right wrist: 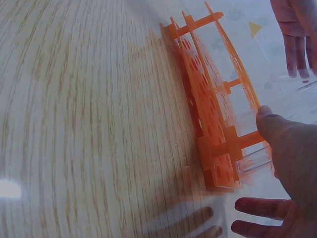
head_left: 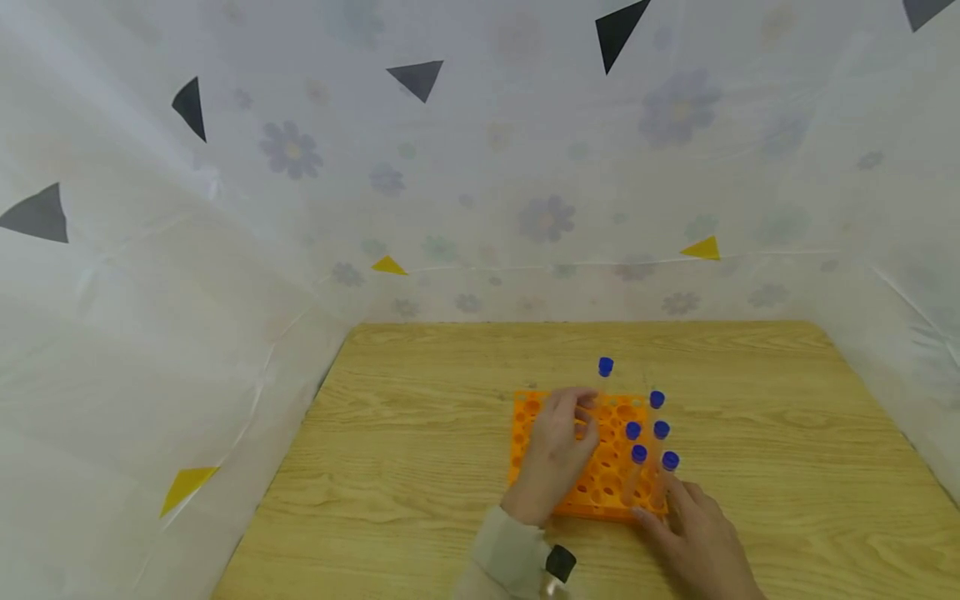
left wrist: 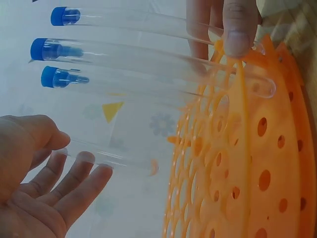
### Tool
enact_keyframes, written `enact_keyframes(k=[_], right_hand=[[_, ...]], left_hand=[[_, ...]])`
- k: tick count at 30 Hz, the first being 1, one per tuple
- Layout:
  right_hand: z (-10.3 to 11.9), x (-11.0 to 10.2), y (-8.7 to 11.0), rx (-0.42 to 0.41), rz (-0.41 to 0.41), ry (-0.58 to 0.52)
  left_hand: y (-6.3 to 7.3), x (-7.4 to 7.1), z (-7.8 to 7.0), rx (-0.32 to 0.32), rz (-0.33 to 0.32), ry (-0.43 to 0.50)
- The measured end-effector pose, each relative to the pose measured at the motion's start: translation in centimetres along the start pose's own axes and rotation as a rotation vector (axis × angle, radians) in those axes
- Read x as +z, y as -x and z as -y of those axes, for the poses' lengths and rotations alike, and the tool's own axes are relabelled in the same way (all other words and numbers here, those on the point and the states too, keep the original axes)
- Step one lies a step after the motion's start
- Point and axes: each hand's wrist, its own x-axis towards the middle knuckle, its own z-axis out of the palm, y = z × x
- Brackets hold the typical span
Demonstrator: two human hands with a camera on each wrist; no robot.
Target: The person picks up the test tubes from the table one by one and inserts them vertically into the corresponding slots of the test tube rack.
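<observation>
An orange test tube rack (head_left: pixel 592 510) stands on the table. My left hand (head_left: pixel 558 450) is over its left and middle part, pinching a clear test tube (left wrist: pixel 111 157) between thumb and fingertips. The tube's lower end points at the rack's holes; the left wrist view hides its cap. In the head view a blue cap (head_left: pixel 605 367) shows just beyond those fingertips. Several blue-capped test tubes (head_left: pixel 638 455) stand upright at the rack's right end. My right hand (head_left: pixel 701 533) holds the near right corner, its thumb (right wrist: pixel 270 124) against the top plate's edge.
The wood-grain table (head_left: pixel 405 433) runs around the rack. A pale flowered sheet (head_left: pixel 480 200) encloses the back and sides, with black and yellow triangles on it. My left sleeve (head_left: pixel 510 542) comes in from the near edge, with a black object (head_left: pixel 561 563) at the cuff.
</observation>
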Motion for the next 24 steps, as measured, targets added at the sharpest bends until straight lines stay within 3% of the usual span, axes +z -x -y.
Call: enact_keyframes(k=[6, 15, 19, 24], right_hand=[[-0.1, 0.0, -0.2, 0.005, 0.024, 0.010], [0.0, -0.3, -0.2, 0.037, 0.066, 0.021], [0.0, -0.2, -0.2, 0.019, 0.044, 0.028], [0.2, -0.2, 0.1, 0.007, 0.015, 0.027]], left_hand=[[-0.4, 0.6, -0.1, -0.052, 0.035, 0.063], [-1.2, 1.3, -0.2, -0.079, 0.072, 0.141], [-1.5, 1.7, -0.3, -0.132, 0.093, 0.186], [-1.9, 2.2, -0.3, -0.148, 0.116, 0.202]])
